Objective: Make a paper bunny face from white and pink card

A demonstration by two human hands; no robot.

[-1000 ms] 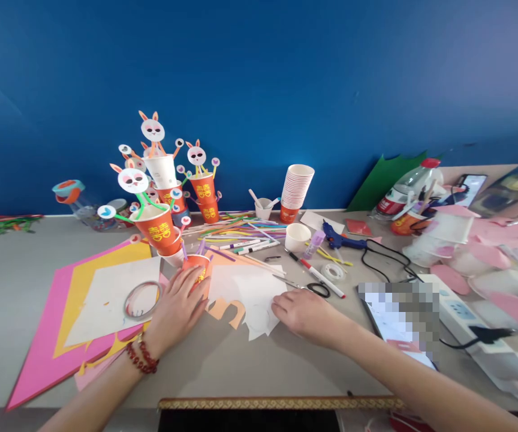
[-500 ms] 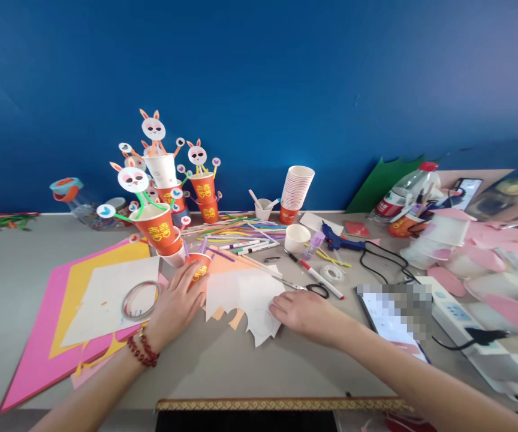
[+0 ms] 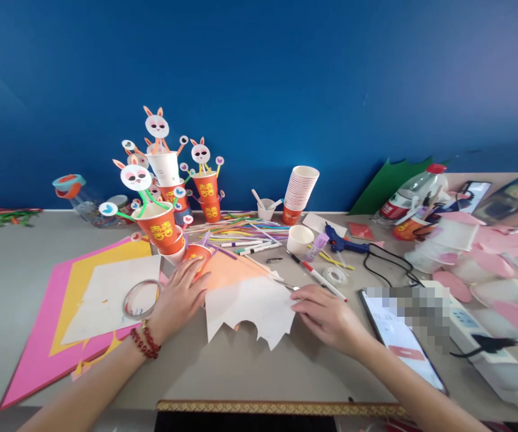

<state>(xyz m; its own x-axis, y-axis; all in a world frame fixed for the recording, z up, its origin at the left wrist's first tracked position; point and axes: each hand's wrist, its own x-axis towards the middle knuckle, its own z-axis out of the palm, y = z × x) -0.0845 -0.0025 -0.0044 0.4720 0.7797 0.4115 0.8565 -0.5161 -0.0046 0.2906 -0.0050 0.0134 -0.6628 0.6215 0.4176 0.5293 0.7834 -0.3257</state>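
Note:
My left hand [image 3: 178, 298] lies on the table with its fingers curled around a small orange paper cup [image 3: 196, 252], next to a roll of clear tape [image 3: 140, 298]. A cut white paper sheet [image 3: 250, 309] with jagged edges lies over a peach sheet [image 3: 226, 274] in front of me. My right hand [image 3: 328, 314] rests palm down at the white sheet's right edge, fingers pressed on it, and covers the black scissors there.
Pink, yellow and white sheets [image 3: 70, 312] lie stacked at the left. Orange cups with bunny faces [image 3: 160, 222] stand behind, then a stack of cups [image 3: 298, 192], coloured sticks and pens [image 3: 241, 234], a blue glue gun [image 3: 342, 241], a phone [image 3: 398, 339], a power strip [image 3: 479, 348].
The white sheet has slid right and down, uncovering more of the peach sheet. My right hand moved right with it, over the scissors. My left hand stayed at the cup.

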